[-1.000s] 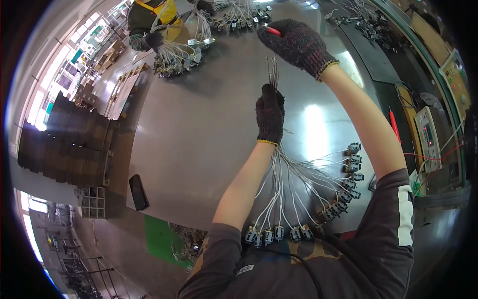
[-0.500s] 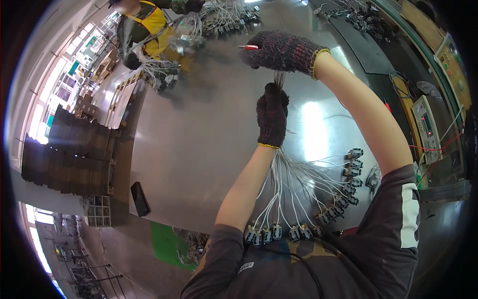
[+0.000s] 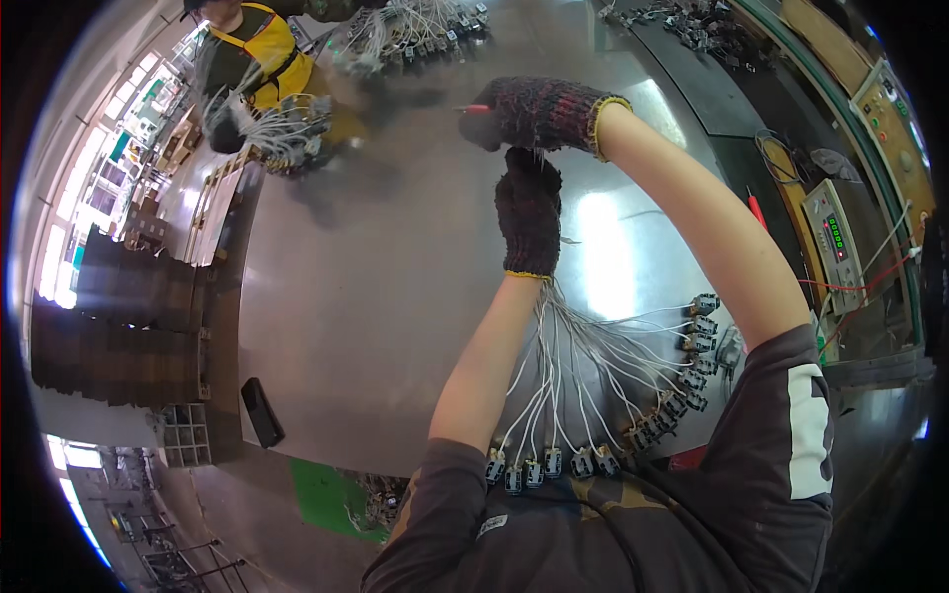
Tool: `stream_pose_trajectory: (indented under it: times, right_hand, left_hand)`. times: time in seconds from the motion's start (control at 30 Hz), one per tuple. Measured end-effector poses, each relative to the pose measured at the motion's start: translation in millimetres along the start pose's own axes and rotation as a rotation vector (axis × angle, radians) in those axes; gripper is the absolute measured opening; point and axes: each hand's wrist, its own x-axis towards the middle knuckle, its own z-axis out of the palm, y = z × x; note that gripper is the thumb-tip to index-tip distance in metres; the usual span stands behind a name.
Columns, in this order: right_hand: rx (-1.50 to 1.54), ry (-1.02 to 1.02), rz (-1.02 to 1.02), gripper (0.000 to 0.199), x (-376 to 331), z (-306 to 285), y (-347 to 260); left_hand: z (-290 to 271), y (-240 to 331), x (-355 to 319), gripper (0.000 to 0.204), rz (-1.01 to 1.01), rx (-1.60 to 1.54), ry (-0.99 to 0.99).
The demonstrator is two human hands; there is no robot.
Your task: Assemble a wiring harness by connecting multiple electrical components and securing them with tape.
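My left hand (image 3: 529,217), in a dark knitted glove, is closed round a bundle of thin white wires (image 3: 565,318). The wires run back under my wrist and fan out over the metal table to small black-and-metal connectors (image 3: 676,403) set in an arc close to my body. Just beyond it, my right hand (image 3: 534,115), gloved alike, is closed on a slim red tool (image 3: 474,108) whose tip points left; its exact kind is unclear. The two gloves meet or overlap, and the wire ends between them are mostly hidden.
A metal table (image 3: 366,326) carries a black phone-like object (image 3: 262,412) at its left edge. On the right stands a meter (image 3: 835,232) with a lit display and red leads. Across the table, a person in a yellow apron (image 3: 277,64) handles wire bundles (image 3: 287,128); more lie behind (image 3: 415,35).
My right hand has come down against the left, covering wire ends that showed between them. The meter's display now shows green. The other person's wire bundle has shifted left.
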Motion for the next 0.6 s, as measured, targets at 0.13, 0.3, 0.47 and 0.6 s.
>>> stream_pose_trajectory:
  times: [0.13, 0.3, 0.47, 0.6]
  right_hand:
    - [-0.025, 0.344, -0.034, 0.037, 2.5, 1.2, 8.2]
    - [0.131, 0.513, 0.090, 0.050, -45.3, 2.0, 37.8]
    - [0.009, 0.346, 0.218, 0.056, -84.8, 29.4, 30.8]
    - [0.086, 0.331, 0.074, 0.051, -109.1, 45.0, 10.8]
  left_hand:
    - [5.5, -0.5, -0.7, 0.047, -0.079, -0.075, 0.045]
    - [-14.6, 5.9, 11.8, 0.038, 0.181, 0.023, -0.068]
    - [7.3, 25.7, 4.8, 0.036, 0.300, 0.141, 0.089]
    - [-6.2, 42.7, -13.8, 0.031, 0.278, 0.154, -0.014]
